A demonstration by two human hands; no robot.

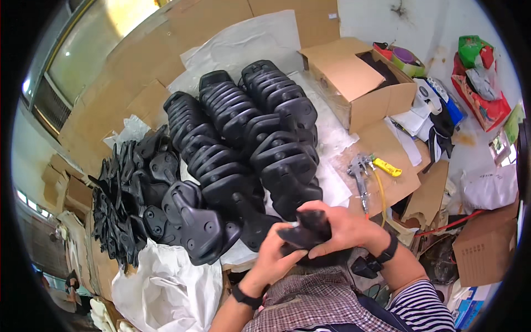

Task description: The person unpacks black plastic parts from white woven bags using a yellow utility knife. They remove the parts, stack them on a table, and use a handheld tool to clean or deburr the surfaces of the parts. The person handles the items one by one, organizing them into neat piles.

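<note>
Close to my body, over the table's near edge, both hands hold a black moulded part (306, 235) with a smooth, curved surface. My left hand (271, 255) grips its left side, with the thumb along its lower edge. On the other side, my right hand (345, 228) has fingers over the top and the thumb in front. Just beyond lie long rows of similar black moulded parts (227, 166), stacked overlapping one another. A looser heap of black parts (124, 193) spreads to the left, and one broad part (202, 227) lies face up at the front.
A metal spray gun (358, 172) with a hose lies right of the rows, beside a yellow-handled tool (387, 167). Behind them stands an open cardboard box (381, 102). A white sack (166, 285) bunches at the near left edge. Cardboard sheets (138, 66) line the back.
</note>
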